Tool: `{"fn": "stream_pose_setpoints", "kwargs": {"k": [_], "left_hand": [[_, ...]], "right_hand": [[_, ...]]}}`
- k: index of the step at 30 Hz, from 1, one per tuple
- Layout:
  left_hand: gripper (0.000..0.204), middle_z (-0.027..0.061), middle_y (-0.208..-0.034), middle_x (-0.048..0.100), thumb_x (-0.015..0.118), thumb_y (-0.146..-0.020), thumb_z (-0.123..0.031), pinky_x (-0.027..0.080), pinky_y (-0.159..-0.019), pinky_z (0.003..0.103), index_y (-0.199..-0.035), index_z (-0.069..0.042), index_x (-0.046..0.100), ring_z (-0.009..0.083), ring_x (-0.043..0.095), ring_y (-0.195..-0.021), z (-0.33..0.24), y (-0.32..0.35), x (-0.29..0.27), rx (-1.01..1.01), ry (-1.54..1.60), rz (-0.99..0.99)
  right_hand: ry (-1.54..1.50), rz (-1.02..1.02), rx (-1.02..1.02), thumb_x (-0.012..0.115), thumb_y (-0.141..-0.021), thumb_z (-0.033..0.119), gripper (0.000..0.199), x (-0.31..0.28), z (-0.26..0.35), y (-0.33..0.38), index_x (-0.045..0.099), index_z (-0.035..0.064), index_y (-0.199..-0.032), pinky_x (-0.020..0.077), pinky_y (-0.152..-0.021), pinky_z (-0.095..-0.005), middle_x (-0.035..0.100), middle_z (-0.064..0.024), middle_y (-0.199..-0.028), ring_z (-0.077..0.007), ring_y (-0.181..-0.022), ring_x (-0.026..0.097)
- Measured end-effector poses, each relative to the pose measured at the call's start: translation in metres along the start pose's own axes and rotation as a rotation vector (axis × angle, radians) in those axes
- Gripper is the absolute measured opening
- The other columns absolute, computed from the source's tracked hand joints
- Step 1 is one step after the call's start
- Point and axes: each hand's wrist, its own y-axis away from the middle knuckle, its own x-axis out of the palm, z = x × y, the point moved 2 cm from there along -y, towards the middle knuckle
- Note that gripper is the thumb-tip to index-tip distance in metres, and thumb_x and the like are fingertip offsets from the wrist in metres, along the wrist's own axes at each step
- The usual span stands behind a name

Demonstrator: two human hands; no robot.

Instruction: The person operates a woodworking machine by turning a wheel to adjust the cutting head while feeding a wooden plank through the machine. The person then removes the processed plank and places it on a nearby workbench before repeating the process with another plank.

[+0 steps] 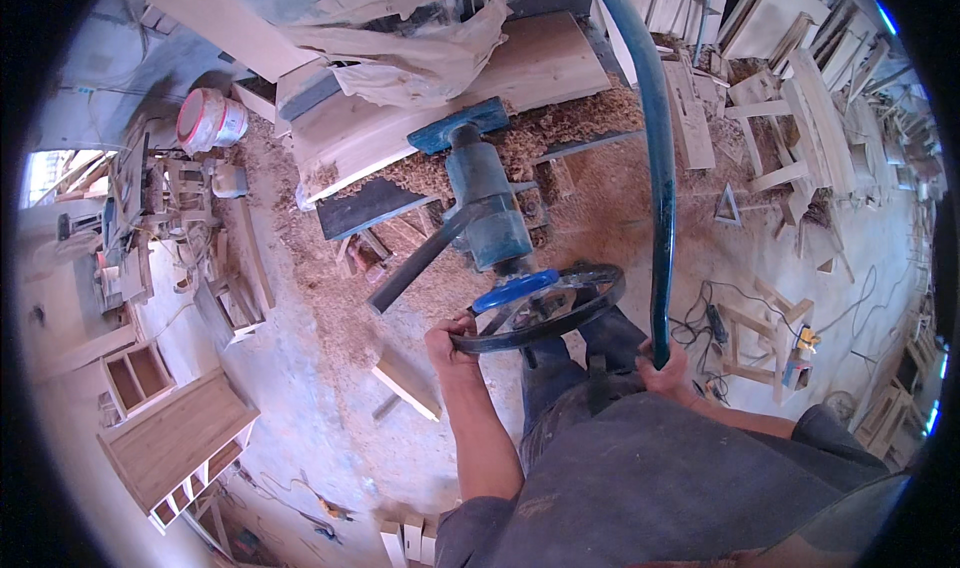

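My left hand (453, 350) is closed round the rim of a large black handwheel (535, 336) in front of my waist. A smaller blue handwheel (515, 290) sits just beyond it on the same blue-green machine housing (490, 203). From the housing a dark bar (420, 260) sticks out toward the lower left. At my right side, my right hand (665, 368) grips the lower end of a long, curved blue-green lever (659, 188) that rises past the top edge of the view. A wooden panel (540, 58) lies on the machine table beyond, partly under a crumpled cover (425, 63).
Wood shavings (575, 118) cover the machine bed and floor. A wooden block (408, 383) lies on the floor to the left, near a wooden cabinet (180, 423). At right stand a small wooden frame (750, 343) with cables and leaning boards. A red-and-white bucket (212, 120) is far left.
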Motion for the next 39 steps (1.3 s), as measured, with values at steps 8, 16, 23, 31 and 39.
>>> {"fn": "stream_pose_setpoints", "kwargs": {"k": [8,16,23,31,39], "left_hand": [[0.024,0.0195,-0.08,0.046,0.042,-0.065,0.011,0.046,-0.048,0.024,-0.088,0.019,0.04,0.0237,0.048,-0.059,-0.006,-0.041,-0.02,-0.13,-0.155,0.064],[0.017,0.0142,-0.075,0.043,0.044,-0.063,0.007,0.042,-0.048,0.026,-0.079,0.006,0.037,0.0197,0.043,-0.056,-0.001,-0.081,-0.044,-0.145,-0.122,0.09],[0.016,0.0139,-0.075,0.042,0.042,-0.061,0.008,0.04,-0.046,0.025,-0.074,0.002,0.035,0.0196,0.042,-0.055,-0.005,-0.091,-0.048,-0.197,-0.116,0.155],[0.019,0.0114,-0.077,0.045,0.042,-0.067,0.01,0.038,-0.047,0.025,-0.083,0.0,0.038,0.0181,0.043,-0.058,0.007,0.011,0.0,0.167,-0.165,0.033],[0.059,0.0149,-0.085,0.053,0.048,-0.075,0.008,0.05,-0.059,0.03,-0.132,-0.002,0.033,0.0241,0.053,-0.064,0.065,0.13,0.063,0.672,-0.312,-0.079]], "right_hand": [[0.037,0.011,0.033,0.068,-0.08,0.013,0.018,-0.007,0.008,-0.001,0.061,0.0035,-0.094,0.0495,-0.072,-0.0366,0.064,-0.0142,-0.082,-0.0269,-0.077,0.064],[0.01,-0.006,0.053,0.069,-0.079,0.013,0.02,-0.011,0.01,-0.001,0.062,0.0035,-0.095,0.0499,-0.075,-0.0355,0.065,-0.0105,-0.084,-0.0219,-0.081,0.064],[0.029,-0.019,0.053,0.071,-0.078,0.013,0.023,-0.01,0.009,0.0,0.062,0.0029,-0.097,0.0502,-0.076,-0.0355,0.066,-0.0105,-0.085,-0.0216,-0.082,0.065],[-0.011,0.021,0.067,0.072,-0.078,0.012,0.022,0.0,0.011,0.003,0.061,0.0028,-0.095,0.0504,-0.074,-0.0363,0.065,-0.0114,-0.084,-0.0221,-0.081,0.064],[0.006,0.003,-0.018,0.071,-0.076,0.012,0.024,0.018,0.006,0.009,0.06,0.0033,-0.096,0.0498,-0.074,-0.0368,0.063,-0.0107,-0.084,-0.0221,-0.079,0.062]]}}
